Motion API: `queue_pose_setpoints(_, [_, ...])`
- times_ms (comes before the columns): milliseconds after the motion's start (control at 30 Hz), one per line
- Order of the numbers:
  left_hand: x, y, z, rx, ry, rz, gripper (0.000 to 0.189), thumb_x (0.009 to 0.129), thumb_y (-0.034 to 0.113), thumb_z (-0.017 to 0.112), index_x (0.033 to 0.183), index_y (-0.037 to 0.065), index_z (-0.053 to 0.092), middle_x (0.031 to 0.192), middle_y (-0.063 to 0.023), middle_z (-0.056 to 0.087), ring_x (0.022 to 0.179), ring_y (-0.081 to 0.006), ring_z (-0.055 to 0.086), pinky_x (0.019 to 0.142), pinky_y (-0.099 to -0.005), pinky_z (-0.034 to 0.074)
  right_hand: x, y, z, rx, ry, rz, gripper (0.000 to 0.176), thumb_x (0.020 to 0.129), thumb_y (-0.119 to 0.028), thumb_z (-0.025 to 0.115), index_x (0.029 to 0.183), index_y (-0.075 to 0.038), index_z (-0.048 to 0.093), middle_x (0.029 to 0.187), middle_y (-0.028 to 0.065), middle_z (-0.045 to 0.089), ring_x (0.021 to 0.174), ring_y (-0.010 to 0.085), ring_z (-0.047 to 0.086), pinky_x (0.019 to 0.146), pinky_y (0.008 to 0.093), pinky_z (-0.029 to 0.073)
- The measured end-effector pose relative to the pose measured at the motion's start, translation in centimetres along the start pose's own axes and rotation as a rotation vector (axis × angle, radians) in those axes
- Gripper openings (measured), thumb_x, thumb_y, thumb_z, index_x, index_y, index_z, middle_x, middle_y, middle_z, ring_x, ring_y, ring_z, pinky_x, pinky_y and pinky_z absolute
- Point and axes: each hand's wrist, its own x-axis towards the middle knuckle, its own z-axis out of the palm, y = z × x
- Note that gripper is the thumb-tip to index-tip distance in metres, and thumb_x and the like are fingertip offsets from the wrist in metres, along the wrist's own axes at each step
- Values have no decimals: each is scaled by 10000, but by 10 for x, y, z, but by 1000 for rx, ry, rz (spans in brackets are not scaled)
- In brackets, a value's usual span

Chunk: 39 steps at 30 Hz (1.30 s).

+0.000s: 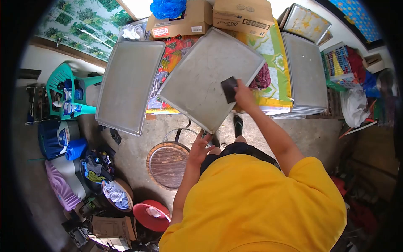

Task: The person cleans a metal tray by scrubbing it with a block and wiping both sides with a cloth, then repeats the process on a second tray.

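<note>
A grey metal baking tray [205,71] lies turned cornerwise in front of me, over the patterned tablecloth, with its near corner jutting past the table edge. My right hand [244,97] pinches a dark brown, flat square pad [229,89] against the right part of the tray's surface. At the near corner, my left hand [200,147] grips the tray's rim from below, its fingertips partly hidden. Just beyond the tray's right edge is a crumpled dark red cloth [262,77].
Another tray [130,84] rests at left, and stacked trays [304,69] stand at right. Cardboard boxes [243,17] and a blue plastic bag [168,8] sit at the back. A round stool [168,165], a red basin [152,215] and a green chair [73,90] occupy the floor.
</note>
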Motion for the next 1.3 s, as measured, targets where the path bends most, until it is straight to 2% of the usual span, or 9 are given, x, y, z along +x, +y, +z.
queue_pose_setpoints(133, [3, -1, -3, 31, -3, -16, 846, 694, 59, 568, 1469, 178, 251, 1331, -75, 492, 1199, -210, 443, 908, -487, 420, -54, -47, 67, -204, -295, -163, 295, 837, -87, 532, 1131, -105, 511, 1024, 182, 638, 991, 393, 598, 796, 496, 481])
queue_pose_setpoints(167, [3, 0, -4, 45, -2, -23, 866, 705, 69, 566, 1491, 188, 224, 1350, -72, 480, 1213, -202, 429, 910, -482, 405, -66, -46, 84, -123, -252, -289, 320, 847, -98, 531, 1167, -108, 522, 1063, 161, 632, 1004, 374, 597, 806, 491, 485])
queue_pose_setpoints(333, [-3, 3, 0, 30, 27, -15, 801, 699, 46, 567, 1443, 174, 301, 1280, -65, 521, 1149, -197, 489, 900, -481, 441, -18, -45, 80, -230, -50, -131, 397, 856, -218, 601, 1236, -138, 520, 1049, 134, 628, 982, 336, 601, 748, 483, 501])
queue_pose_setpoints(433, [1, 3, -1, 11, -24, -4, 779, 702, 36, 569, 1430, 175, 331, 1262, -51, 530, 1118, -189, 511, 899, -471, 456, -4, -67, 76, -391, 79, -305, 471, 821, -317, 662, 1235, -139, 523, 990, 98, 628, 928, 303, 614, 695, 456, 504])
queue_pose_setpoints(533, [2, 3, -2, 29, -37, -7, 773, 709, 35, 568, 1431, 174, 333, 1280, -46, 521, 1127, -182, 504, 897, -458, 458, -26, -74, 98, -473, -73, -635, 529, 777, -372, 696, 1219, -132, 530, 943, 67, 617, 896, 265, 618, 663, 430, 499])
queue_pose_setpoints(733, [0, 4, 1, 38, -18, -15, 759, 719, 29, 564, 1430, 168, 336, 1287, -31, 513, 1138, -180, 498, 884, -445, 462, -18, -86, 91, -397, -47, -490, 494, 788, -348, 689, 1209, -138, 540, 939, 63, 610, 893, 266, 618, 672, 424, 492])
queue_pose_setpoints(833, [1, 7, 1, 51, -14, -28, 750, 723, 28, 565, 1426, 166, 342, 1284, -26, 512, 1139, -184, 498, 884, -443, 462, -38, -82, 100, -462, -101, -608, 481, 798, -337, 680, 1210, -136, 536, 939, 65, 609, 885, 264, 618, 668, 418, 486])
queue_pose_setpoints(933, [2, 9, 2, 65, -34, -24, 748, 726, 26, 564, 1427, 160, 341, 1287, -28, 508, 1140, -187, 497, 879, -443, 465, -20, -80, 100, -367, 48, -418, 507, 787, -346, 693, 1214, -133, 523, 939, 54, 607, 851, 247, 631, 647, 413, 489])
queue_pose_setpoints(1300, [-3, 16, 7, 170, -45, -61, 810, 701, 74, 564, 1456, 166, 284, 1382, -28, 428, 1209, -186, 404, 914, -440, 387, -31, -87, 98, -530, -12, -554, 501, 809, -314, 676, 1245, -142, 500, 937, 34, 599, 830, 224, 626, 616, 398, 481])
